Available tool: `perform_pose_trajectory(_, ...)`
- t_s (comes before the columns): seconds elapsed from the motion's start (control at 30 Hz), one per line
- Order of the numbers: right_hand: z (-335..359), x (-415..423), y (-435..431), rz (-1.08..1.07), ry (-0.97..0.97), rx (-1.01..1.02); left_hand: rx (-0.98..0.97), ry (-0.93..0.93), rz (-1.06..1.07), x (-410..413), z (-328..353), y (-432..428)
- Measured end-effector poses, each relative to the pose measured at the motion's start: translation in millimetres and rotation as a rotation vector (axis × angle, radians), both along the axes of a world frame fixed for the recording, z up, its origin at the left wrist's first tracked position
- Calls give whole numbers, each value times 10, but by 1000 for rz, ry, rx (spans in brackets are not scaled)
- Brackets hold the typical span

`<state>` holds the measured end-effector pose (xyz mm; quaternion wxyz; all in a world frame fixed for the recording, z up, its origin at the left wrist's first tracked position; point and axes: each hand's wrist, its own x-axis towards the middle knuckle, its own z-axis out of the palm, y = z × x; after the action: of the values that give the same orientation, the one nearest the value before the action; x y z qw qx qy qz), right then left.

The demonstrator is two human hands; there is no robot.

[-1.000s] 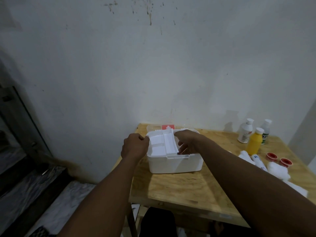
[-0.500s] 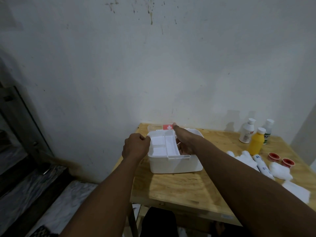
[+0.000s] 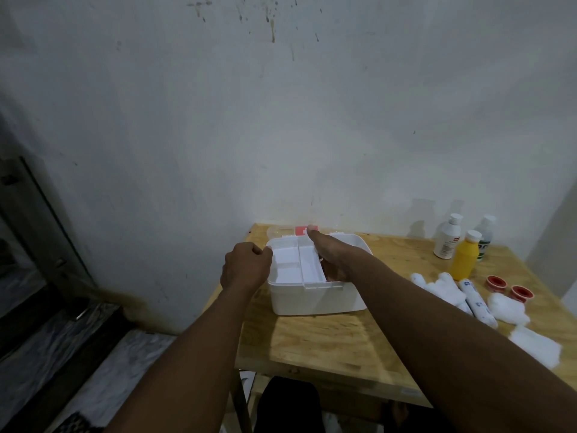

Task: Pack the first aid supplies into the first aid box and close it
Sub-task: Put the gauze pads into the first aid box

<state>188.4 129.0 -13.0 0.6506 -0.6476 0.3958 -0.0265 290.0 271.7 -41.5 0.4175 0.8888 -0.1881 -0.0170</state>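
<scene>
**Head view: Hands work at the open first aid box while supplies wait on the desk**

A person's left hand (image 3: 245, 265) curls its grip on the left rim of the white first aid box (image 3: 315, 296). The box sits open near the far left corner of the wooden desk (image 3: 327, 342), with its clear lid (image 3: 301, 230) behind it by the wall (image 3: 281, 120). The right hand (image 3: 331, 257) reaches into the box beside the white inner tray (image 3: 296, 267), one finger straight toward the far rim. Its other fingers are hidden, so whether that grip holds anything cannot be told.

The step appears to be shifting the tray to open up room beneath it. Doing it well likely calls for a level lift from both ends while the box is steadied, since it sits close to the desk's left edge.

Supplies wait well apart on the right. A white bottle (image 3: 448, 237), a yellow bottle (image 3: 465, 257) and a green-labelled bottle (image 3: 484, 235) stand at the back. In front of them lie bandage rolls (image 3: 474, 296), cotton wool (image 3: 507, 307), two red tape rolls (image 3: 496, 282) and a gauze pad (image 3: 535, 345).

The wall is pale and stained, and a marbled floor (image 3: 62, 354) lies below at left.
</scene>
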Motion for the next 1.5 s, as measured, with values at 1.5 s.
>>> perform_pose_trajectory(1.5,76,-130,-24,40,35,-124,137,-131,-1,-22,57,-10)
